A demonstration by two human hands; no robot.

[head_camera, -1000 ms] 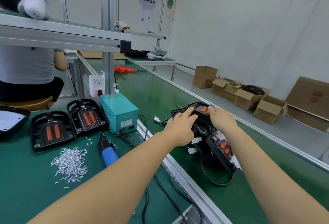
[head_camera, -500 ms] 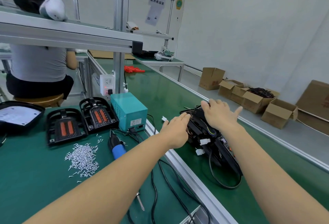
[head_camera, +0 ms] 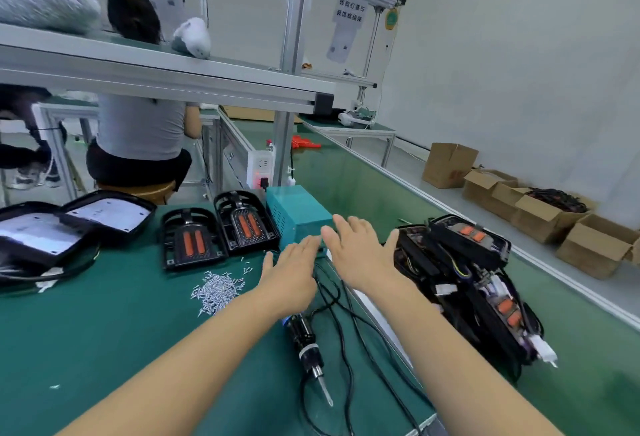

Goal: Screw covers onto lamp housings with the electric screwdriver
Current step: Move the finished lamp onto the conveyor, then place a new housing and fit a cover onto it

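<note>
Both my hands hover empty over the green bench, fingers straight. My left hand [head_camera: 290,273] is above the electric screwdriver [head_camera: 306,338], which lies with its bit toward me. My right hand [head_camera: 360,252] is beside it, just left of a stack of black lamp housings [head_camera: 464,283] with orange lenses on the conveyor. Two more black housings [head_camera: 188,243] [head_camera: 246,224] lie face up at the bench's back. A heap of small silver screws [head_camera: 216,288] sits left of my left hand. Black covers with white film [head_camera: 110,215] lie far left.
A teal power box [head_camera: 298,214] stands behind my hands, black cables [head_camera: 346,324] trailing from it. A person sits at the bench behind, back turned. An aluminium shelf frame [head_camera: 166,79] runs overhead. Cardboard boxes [head_camera: 540,214] line the floor at right.
Both hands have left the stacked housings on the conveyor and moved left, over the bench near the screwdriver. The view has swung left and down.
</note>
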